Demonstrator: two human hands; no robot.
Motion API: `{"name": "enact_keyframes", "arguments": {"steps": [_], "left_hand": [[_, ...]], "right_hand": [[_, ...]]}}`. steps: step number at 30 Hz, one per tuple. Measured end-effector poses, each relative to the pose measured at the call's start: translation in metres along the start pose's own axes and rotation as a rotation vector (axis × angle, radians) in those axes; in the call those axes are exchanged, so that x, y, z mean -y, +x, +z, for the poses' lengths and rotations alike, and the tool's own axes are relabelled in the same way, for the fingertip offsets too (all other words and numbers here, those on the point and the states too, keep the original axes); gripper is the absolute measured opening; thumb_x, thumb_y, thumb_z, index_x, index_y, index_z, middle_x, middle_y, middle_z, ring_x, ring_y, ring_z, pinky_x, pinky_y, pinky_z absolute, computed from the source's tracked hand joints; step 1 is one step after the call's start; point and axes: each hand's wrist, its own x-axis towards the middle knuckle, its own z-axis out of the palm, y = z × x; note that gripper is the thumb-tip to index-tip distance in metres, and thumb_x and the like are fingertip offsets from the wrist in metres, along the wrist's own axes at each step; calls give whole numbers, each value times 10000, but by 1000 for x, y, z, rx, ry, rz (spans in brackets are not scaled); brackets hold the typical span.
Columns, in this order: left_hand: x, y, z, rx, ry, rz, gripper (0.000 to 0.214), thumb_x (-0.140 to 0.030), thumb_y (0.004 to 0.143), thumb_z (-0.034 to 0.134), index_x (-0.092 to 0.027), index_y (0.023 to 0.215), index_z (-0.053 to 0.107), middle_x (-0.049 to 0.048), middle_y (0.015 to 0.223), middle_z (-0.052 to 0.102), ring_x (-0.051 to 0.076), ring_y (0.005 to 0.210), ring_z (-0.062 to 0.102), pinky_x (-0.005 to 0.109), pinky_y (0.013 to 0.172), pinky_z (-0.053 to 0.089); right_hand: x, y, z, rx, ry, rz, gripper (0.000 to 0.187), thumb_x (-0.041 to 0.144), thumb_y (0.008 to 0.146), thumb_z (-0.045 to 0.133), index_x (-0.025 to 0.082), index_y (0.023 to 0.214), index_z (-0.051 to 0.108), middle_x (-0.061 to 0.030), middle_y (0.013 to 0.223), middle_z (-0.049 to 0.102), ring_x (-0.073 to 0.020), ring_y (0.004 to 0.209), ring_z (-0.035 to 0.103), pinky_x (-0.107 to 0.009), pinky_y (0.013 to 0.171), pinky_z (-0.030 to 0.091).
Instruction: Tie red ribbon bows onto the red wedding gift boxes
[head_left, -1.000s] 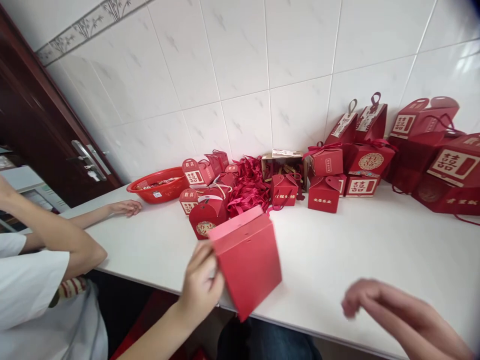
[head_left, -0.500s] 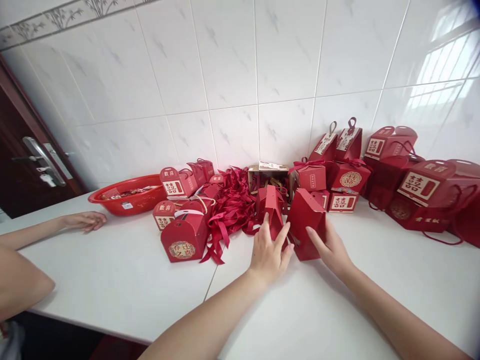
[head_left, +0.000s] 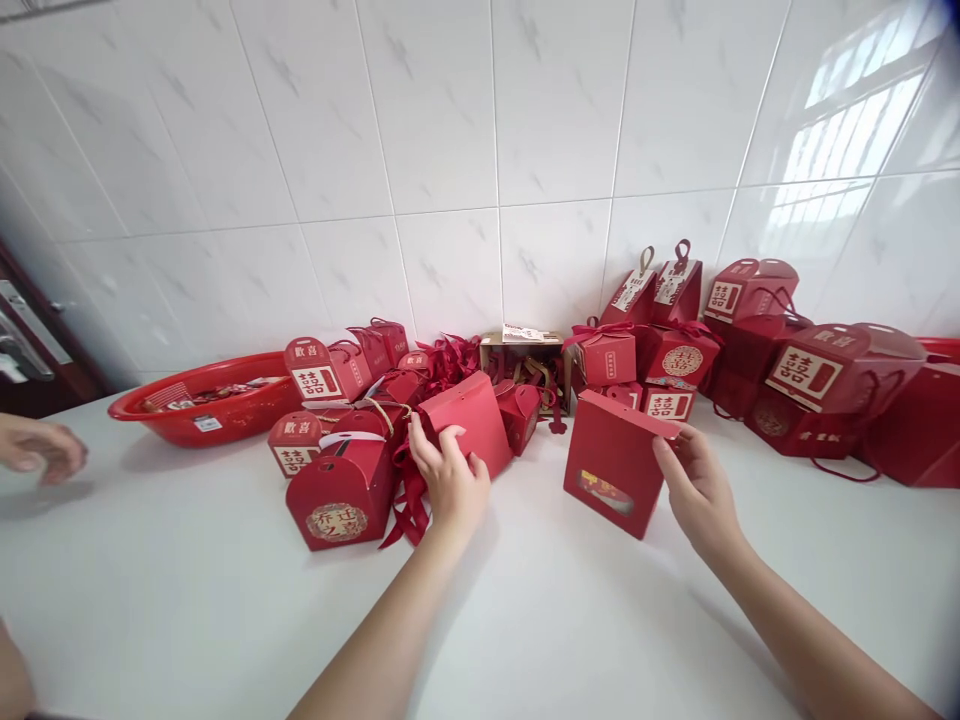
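Observation:
My right hand [head_left: 701, 490] pinches the top corner of a red gift box [head_left: 611, 450]. This box stands on the table, slightly tilted, with a small window low on its front showing something yellow and red inside. On the left, a second plain red gift box [head_left: 476, 415] leans at a slant by the ribbon pile. My left hand [head_left: 454, 490] grips its left end, fingers curled over the near side. Dark red ribbons [head_left: 450, 360] lie partly hidden behind that box. A smaller red box [head_left: 517, 415] sits just right of it.
Several printed red boxes [head_left: 337, 500] stand at left and more are stacked at right [head_left: 840, 370]. A brown open carton [head_left: 555, 365] is against the tiled wall. A red basin [head_left: 202, 410] holds small packets. Another person's hand [head_left: 45, 450] is at the far left.
My left hand has moved left with its box, which now covers part of the ribbons. The right box has turned, showing its window, and my right hand has shifted to its top corner.

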Motion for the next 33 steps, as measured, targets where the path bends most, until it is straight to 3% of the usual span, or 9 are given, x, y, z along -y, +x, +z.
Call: {"name": "enact_keyframes", "arguments": {"steps": [3, 6, 9, 14, 17, 19, 23, 27, 33], "left_hand": [[-15, -7, -5, -104, 4, 240, 395, -69, 784, 558, -180, 1144, 443, 211, 1500, 98, 443, 1402, 133, 653, 1067, 221], [-38, -22, -13, -3, -234, 467, 505, -182, 795, 603, -183, 1257, 399, 210, 1449, 267, 390, 1334, 316, 588, 1046, 304], [-59, -35, -20, 221, -615, 381, 635, -235, 865, 521, -176, 1420, 218, 198, 1408, 364, 314, 1294, 409, 500, 1034, 379], [-69, -31, -32, 317, -882, 30, 546, -220, 958, 415, -238, 1456, 191, 74, 1063, 625, 169, 917, 614, 327, 850, 497], [-68, -22, -37, 346, -866, 73, 342, -193, 941, 453, -251, 1277, 479, 43, 1001, 662, 161, 875, 625, 286, 789, 508], [-67, -18, -39, 342, -844, 130, 259, -155, 924, 466, -250, 1132, 587, 36, 1014, 673, 162, 905, 631, 277, 795, 509], [-67, -15, -39, 360, -882, 188, 332, -79, 902, 460, -262, 1098, 655, 23, 966, 683, 142, 891, 641, 255, 785, 519], [-65, -14, -39, 358, -939, 225, 352, -51, 867, 473, -252, 1047, 699, 25, 916, 674, 131, 842, 640, 236, 736, 524], [-64, -9, -37, 402, -946, 284, 328, -137, 842, 522, -230, 1116, 677, 73, 1047, 686, 211, 1002, 643, 371, 886, 533]], "right_hand": [[7, -5, 1, 105, 116, 43, 286, 504, 896, 520, 275, 1039, 614, -60, 1093, 653, -223, 962, 616, -296, 729, 526], [17, -16, 6, 239, 204, 58, 250, 470, 910, 518, 285, 1035, 631, -51, 1099, 665, -220, 965, 626, -285, 722, 533], [27, -29, 13, 378, 256, 64, 226, 440, 928, 500, 288, 1028, 634, -51, 1087, 674, -211, 952, 633, -288, 755, 538], [34, -44, 18, 429, 261, 26, 249, 400, 955, 468, 360, 1195, 521, -25, 1092, 659, -158, 882, 631, -257, 754, 541], [31, -46, 17, 437, 258, -35, 352, 372, 969, 444, 419, 1315, 400, -17, 1096, 644, -139, 854, 627, -253, 753, 544], [29, -46, 15, 417, 206, -115, 314, 352, 974, 434, 417, 1281, 449, -16, 1083, 634, -128, 842, 620, -222, 735, 537], [28, -43, 14, 385, 106, -240, 221, 318, 978, 429, 386, 1133, 572, -12, 1056, 638, -126, 911, 621, -172, 736, 523], [28, -43, 12, 406, 118, -228, 226, 302, 976, 433, 381, 1144, 563, -17, 1067, 633, -133, 937, 624, -188, 765, 534], [28, -46, 15, 342, 142, -162, 162, 326, 922, 550, 320, 1073, 609, -43, 1096, 635, -177, 1010, 615, -243, 804, 542]]}}
